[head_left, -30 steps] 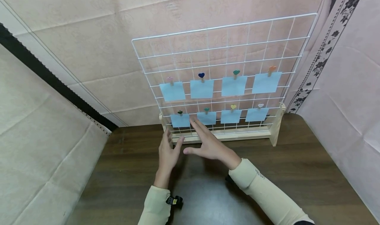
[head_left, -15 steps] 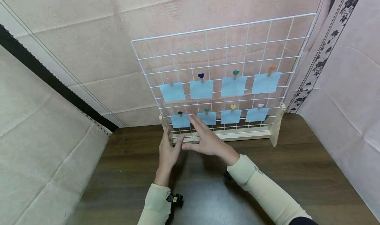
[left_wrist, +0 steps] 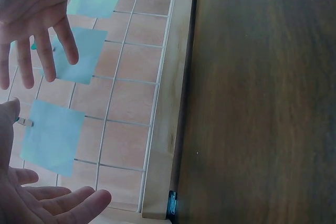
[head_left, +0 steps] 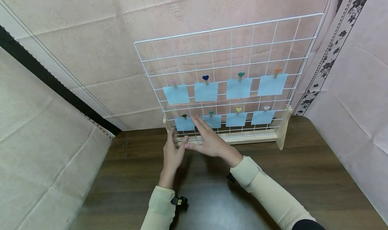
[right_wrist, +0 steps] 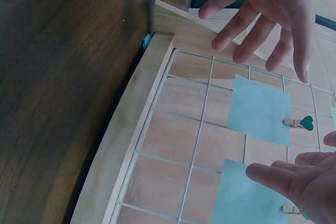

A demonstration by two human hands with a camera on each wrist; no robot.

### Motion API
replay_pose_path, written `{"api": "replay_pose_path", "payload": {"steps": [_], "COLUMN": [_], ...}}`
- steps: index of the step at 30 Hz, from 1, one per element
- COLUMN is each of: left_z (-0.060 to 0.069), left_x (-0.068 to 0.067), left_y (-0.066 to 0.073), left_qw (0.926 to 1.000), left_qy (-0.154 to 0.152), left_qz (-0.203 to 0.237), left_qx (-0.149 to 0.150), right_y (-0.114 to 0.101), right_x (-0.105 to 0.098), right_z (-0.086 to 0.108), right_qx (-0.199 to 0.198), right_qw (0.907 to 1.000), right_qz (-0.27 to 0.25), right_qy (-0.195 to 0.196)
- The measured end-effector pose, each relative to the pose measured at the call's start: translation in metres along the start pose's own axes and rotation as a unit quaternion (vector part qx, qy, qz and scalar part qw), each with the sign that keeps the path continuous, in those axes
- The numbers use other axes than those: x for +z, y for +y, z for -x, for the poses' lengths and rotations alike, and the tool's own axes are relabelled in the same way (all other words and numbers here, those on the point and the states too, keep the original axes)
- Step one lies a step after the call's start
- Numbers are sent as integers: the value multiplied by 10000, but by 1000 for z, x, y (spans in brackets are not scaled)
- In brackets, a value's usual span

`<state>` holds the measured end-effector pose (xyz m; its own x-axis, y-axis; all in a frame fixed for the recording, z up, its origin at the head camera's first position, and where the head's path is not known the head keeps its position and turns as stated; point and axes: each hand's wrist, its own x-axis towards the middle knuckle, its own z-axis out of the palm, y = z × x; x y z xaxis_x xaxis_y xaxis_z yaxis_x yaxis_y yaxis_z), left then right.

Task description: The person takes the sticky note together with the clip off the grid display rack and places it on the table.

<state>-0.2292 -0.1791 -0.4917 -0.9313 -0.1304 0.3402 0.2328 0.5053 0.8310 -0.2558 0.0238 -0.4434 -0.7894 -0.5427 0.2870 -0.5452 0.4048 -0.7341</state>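
A white wire grid [head_left: 230, 69] stands in a pale wooden base [head_left: 242, 139], with two rows of light blue paper cards [head_left: 206, 91] hung on it by small heart-topped clothespins [head_left: 241, 75]. My left hand [head_left: 172, 155] is in front of the grid's lower left corner, fingers spread, nothing held. My right hand [head_left: 210, 144] reaches in from the right before the lower row, fingers straight and also bare, partly covering a card [head_left: 213, 121]. In the right wrist view a green-heart clothespin [right_wrist: 298, 123] pinches the edge of one card [right_wrist: 260, 109] between the two hands.
The grid stands at the far edge of a dark brown wooden table [head_left: 136, 183]. Pale cloth [head_left: 91, 38] hangs behind, with more cloth [head_left: 357, 122] at the sides. A small black wrist camera [head_left: 179, 201] sits on the left sleeve.
Both hands have shifted slightly away from me toward the grid. The right hand has also drifted a little left, nearer the left hand. Cards and clothespins hang as before.
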Motion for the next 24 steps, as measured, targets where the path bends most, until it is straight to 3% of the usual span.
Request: {"api": "replay_pose_path", "payload": {"steps": [16, 24], "left_z": [-7, -12], "left_x": [3, 3], "left_y": [2, 1], "left_qw": [9991, 9998], "left_qy": [-75, 110], "left_qz": [356, 63], "left_qx": [-204, -183], "right_y": [1, -5], "right_x": [1, 0], "right_z": [-9, -16], "right_qx": [-143, -143], "right_qw": [9999, 9995], "right_qz": [-58, -292], "right_qy": [55, 31]}}
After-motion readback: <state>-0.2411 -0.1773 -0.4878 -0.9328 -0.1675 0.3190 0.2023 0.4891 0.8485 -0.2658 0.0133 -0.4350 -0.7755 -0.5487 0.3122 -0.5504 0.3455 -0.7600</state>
